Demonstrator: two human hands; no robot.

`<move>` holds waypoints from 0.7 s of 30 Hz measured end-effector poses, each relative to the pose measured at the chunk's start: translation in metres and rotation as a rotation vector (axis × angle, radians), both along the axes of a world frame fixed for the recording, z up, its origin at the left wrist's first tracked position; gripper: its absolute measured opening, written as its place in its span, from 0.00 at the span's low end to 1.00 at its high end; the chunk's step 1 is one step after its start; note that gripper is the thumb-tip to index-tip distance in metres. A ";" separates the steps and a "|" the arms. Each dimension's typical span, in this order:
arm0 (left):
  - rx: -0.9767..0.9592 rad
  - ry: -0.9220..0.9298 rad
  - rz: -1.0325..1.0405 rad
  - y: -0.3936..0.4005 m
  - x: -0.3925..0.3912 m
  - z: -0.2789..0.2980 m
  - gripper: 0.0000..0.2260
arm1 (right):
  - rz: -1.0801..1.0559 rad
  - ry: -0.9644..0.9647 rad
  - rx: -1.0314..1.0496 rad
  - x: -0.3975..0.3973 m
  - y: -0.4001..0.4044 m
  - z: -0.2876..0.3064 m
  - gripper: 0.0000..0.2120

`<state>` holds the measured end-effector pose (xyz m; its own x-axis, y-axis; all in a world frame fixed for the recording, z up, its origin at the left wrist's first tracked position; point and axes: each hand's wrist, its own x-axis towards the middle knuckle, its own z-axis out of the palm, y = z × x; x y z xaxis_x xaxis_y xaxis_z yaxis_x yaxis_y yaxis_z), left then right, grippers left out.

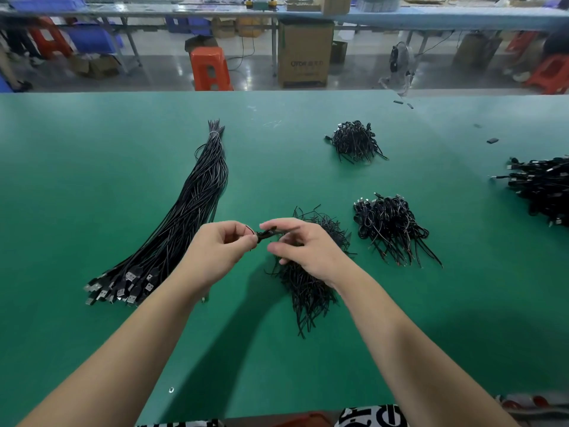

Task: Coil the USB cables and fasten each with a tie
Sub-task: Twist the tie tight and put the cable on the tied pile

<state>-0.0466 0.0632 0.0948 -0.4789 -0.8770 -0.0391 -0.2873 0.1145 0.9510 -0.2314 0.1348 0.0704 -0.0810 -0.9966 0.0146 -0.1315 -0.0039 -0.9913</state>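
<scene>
Both hands work above the green matte counter (92, 180), close together near its middle. The left hand (220, 251) pinches the end of a thin black tie (251, 231) between thumb and curled fingers. The right hand (303, 245) grips a small coiled USB cable (267, 234) with its fingertips; the coil is dark, glossy and mostly hidden by the fingers. Directly beneath the right hand lies a loose heap of black wire ties (303, 288), thin, straight and bristly. To the left, one long bundle of uncoiled cables (197, 204) lies diagonally, bound near its far end, with flat metal USB plugs (120, 286) fanned out at the near end. Three heaps of coiled, tied cables are in view: one far heap (355, 141), one near heap (391, 224) just right of the ties, and one large heap (545, 188) cut off by the right edge. Across the aisle stand an orange plastic stool (209, 69) and a brown cardboard box (304, 53).
</scene>
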 end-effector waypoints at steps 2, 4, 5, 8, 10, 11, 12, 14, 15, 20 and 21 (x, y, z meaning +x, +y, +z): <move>0.185 0.102 -0.015 0.005 -0.002 -0.003 0.10 | -0.034 0.050 -0.015 0.004 -0.003 0.000 0.11; 0.214 0.117 -0.029 0.008 -0.004 -0.002 0.09 | -0.080 0.067 0.017 0.006 -0.004 0.001 0.05; 0.161 0.079 -0.027 0.009 -0.004 -0.001 0.08 | -0.091 0.065 0.032 0.007 -0.003 0.001 0.03; -0.390 -0.264 -0.045 0.010 -0.005 0.000 0.04 | -0.111 0.049 0.075 0.009 -0.001 0.001 0.08; -0.722 -0.371 -0.073 0.015 -0.005 0.002 0.03 | -0.090 0.014 0.114 0.012 0.001 0.003 0.10; -0.838 -0.384 -0.099 0.018 -0.004 0.003 0.04 | -0.069 -0.052 0.149 0.014 0.000 0.004 0.11; -0.944 -0.397 -0.125 0.019 -0.004 0.002 0.05 | -0.044 -0.159 0.197 0.015 -0.001 0.006 0.12; -1.132 -0.436 -0.165 0.021 -0.003 0.000 0.08 | -0.014 -0.352 0.310 0.014 -0.003 0.010 0.12; -1.207 -0.446 -0.177 0.020 -0.003 -0.001 0.10 | -0.005 -0.381 0.350 0.013 -0.004 0.011 0.11; -0.952 -0.329 -0.106 0.024 -0.002 -0.007 0.03 | -0.045 -0.246 0.313 0.008 -0.006 0.010 0.08; -0.788 -0.282 -0.053 0.023 -0.003 -0.006 0.04 | -0.024 -0.246 0.261 0.006 -0.006 0.011 0.10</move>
